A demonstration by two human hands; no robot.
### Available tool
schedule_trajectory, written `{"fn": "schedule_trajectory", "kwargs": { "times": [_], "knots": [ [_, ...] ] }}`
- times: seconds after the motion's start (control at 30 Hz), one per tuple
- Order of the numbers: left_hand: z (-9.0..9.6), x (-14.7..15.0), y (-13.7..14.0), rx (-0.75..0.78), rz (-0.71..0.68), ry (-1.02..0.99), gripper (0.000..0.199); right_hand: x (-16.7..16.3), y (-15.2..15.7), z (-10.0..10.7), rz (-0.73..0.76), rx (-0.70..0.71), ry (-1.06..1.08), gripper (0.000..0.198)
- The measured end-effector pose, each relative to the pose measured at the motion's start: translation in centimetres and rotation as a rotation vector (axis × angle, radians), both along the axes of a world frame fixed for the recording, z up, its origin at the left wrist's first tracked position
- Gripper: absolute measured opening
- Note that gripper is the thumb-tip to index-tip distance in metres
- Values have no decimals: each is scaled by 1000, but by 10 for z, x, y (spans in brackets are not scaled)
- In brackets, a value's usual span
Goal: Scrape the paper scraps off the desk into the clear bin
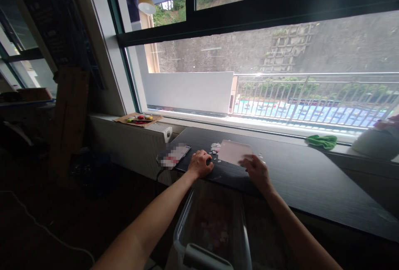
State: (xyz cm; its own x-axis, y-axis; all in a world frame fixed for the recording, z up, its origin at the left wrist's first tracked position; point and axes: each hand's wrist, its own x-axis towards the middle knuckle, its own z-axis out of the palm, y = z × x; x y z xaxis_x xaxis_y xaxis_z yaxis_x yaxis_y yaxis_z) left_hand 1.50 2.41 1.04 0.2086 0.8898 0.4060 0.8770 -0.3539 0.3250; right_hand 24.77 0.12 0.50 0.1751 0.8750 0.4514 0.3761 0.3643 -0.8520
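My left hand [201,164] rests on the dark table near its front edge, fingers curled and thumb bent in; anything inside them is hidden. A pale flat card or sheet [233,152] lies tilted on the tabletop between my hands. Over its right corner is my right hand [257,171], fingers drawn together and slightly blurred; whether it touches the sheet or pinches something small is unclear. Small white scraps [215,148] are heaped at the sheet's left edge, close to my left hand. A few more bits [261,156] lie just beyond my right fingers.
Below the table's front edge stands a clear plastic bin [183,224] with pale bits inside. A phone [174,156] with a cable lies at the table's left corner. A green cloth [322,141] sits by the window. Cardboard with colourful items [141,118] is on the left ledge.
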Motion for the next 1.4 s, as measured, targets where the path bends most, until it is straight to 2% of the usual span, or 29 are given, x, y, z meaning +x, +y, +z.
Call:
{"fn": "schedule_trajectory", "kwargs": {
  "times": [0.17, 0.43, 0.7, 0.93, 1.23, 1.33, 1.4],
  "knots": [
    [0, 0, 0, -12, 3, 2, 23, 0, 3, -5, 1, -6, -30, 26],
    [-1, 0, 1, -5, 2, -8, 21, 4, 1, -1, -9, -32, -13, 17],
    [-3, -3, 6, 11, 107, -152, 21, 0, 2, -6, 273, -102, 57, 26],
    [-1, -3, 7, 1, 132, -190, 22, 3, 6, -11, 292, -142, 92, 28],
    [1, -3, 5, 9, 138, -200, 21, -1, -6, 5, 397, -216, 77, 32],
    [1, -3, 4, 12, 133, -202, 20, -2, -8, 7, 385, -215, 130, 35],
    [1, -3, 5, 6, 138, -197, 21, -2, -7, 5, 317, -179, 156, 36]
  ]
}}
